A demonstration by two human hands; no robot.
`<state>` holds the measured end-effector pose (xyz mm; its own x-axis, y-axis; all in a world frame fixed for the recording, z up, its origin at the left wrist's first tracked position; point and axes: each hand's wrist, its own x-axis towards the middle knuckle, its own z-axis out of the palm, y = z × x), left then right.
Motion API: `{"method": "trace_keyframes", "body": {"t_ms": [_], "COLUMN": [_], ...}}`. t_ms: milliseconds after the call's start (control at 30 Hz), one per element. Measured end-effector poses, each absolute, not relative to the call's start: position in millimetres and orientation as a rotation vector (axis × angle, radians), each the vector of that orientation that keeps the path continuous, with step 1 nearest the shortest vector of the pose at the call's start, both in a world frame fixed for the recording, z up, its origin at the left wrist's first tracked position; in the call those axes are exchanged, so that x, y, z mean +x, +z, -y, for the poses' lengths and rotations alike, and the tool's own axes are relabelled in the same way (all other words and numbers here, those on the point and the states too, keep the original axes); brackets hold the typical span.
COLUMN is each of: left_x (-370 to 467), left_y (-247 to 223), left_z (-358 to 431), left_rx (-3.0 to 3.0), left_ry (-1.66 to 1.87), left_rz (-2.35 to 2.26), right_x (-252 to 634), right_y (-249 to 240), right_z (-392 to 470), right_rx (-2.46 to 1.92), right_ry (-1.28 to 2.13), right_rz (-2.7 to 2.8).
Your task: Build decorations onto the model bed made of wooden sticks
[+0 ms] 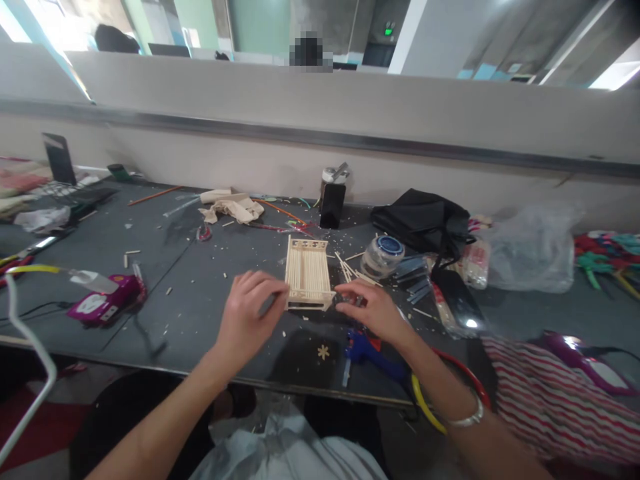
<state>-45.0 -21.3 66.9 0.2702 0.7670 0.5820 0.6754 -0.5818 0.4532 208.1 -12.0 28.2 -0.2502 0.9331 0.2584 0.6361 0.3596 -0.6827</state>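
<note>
A small bed-shaped frame made of pale wooden sticks [309, 265] stands on the dark table in front of me. Its slats run lengthwise, with a low railing at the far and near ends. My left hand [253, 305] is closed in a pinch at the near left corner of the frame. At the near right corner, my right hand [374, 308] has its thumb and forefinger curled around the frame's edge. A blue hot glue gun [375, 357] lies below my right hand. A small star-shaped piece of sticks [323, 351] rests near the table's front edge.
Loose sticks [353, 270] and a clear jar with a blue lid [384, 253] lie to the right, near a black bag [423, 217] and a phone [457, 300]. A purple device [105, 300] sits left. A striped cloth [555, 400] covers the right front.
</note>
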Motion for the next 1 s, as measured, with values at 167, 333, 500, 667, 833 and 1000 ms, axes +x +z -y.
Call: {"method": "trace_keyframes", "body": {"t_ms": [167, 333, 500, 667, 833, 1000], "left_x": [-33.7, -6.0, 8.2, -2.1, -34.1, -46.2], "left_y": [8.9, -6.2, -1.7, -8.1, -6.3, -2.7], "left_z": [60.0, 52.6, 38.2, 47.7, 46.1, 27.9], "left_rx": [2.061, 1.931, 1.98, 1.965, 1.752, 1.692], "left_ry": [1.123, 0.996, 0.991, 1.1, 1.313, 1.248], "left_rz": [-1.339, -1.372, -1.408, -1.365, -1.586, -1.467], "right_x": [195.9, 189.0, 185.9, 186.0, 193.6, 179.4], "right_y": [20.0, 17.9, 19.3, 18.6, 26.2, 32.4], "right_z": [10.7, 9.5, 6.8, 2.1, 13.2, 48.9], "right_rx": [-1.361, -1.354, -1.345, -1.347, -1.396, -1.48], "right_ry": [0.601, 0.603, 0.599, 0.608, 0.592, 0.443], "right_rz": [1.934, 1.924, 1.931, 1.925, 1.838, 1.658]}}
